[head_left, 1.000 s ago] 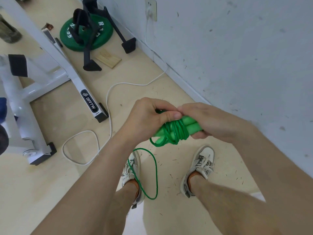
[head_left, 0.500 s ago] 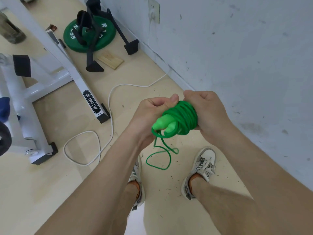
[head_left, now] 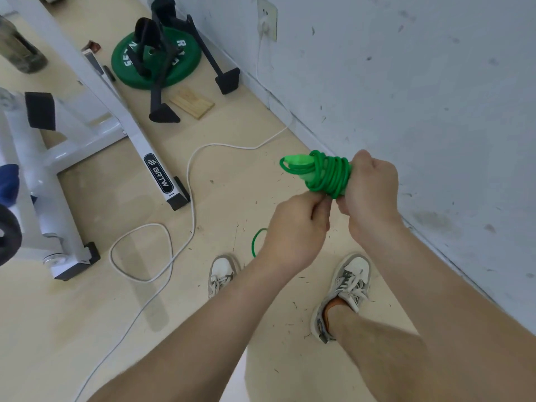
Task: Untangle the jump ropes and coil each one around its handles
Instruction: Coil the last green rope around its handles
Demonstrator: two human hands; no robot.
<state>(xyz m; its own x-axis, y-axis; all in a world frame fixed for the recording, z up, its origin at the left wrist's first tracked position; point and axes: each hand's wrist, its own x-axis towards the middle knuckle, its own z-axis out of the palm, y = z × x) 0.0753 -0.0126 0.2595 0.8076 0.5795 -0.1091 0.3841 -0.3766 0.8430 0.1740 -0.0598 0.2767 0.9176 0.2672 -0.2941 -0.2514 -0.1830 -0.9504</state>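
A green jump rope (head_left: 324,175) is wound in many turns around its two green handles (head_left: 298,161), which lie side by side and point up-left. My right hand (head_left: 369,190) grips the lower end of the bundled handles. My left hand (head_left: 295,227) sits just below the bundle with curled fingers, pinching the rope where it leaves the coil. A short loose loop of the green rope (head_left: 255,242) shows to the left of that hand; the rest of the loose end is hidden behind it.
A white cable (head_left: 188,184) runs from a wall socket (head_left: 266,21) across the floor. A white metal frame (head_left: 150,158) stands at the left. A green weight plate (head_left: 156,58) with a black stand and a wooden block (head_left: 193,103) lie beyond. The wall is close on the right.
My left hand has dropped from the top of the bundle to below it, drawing the loose rope down. The hanging loop is shorter than a second ago. The bundle has shifted right.
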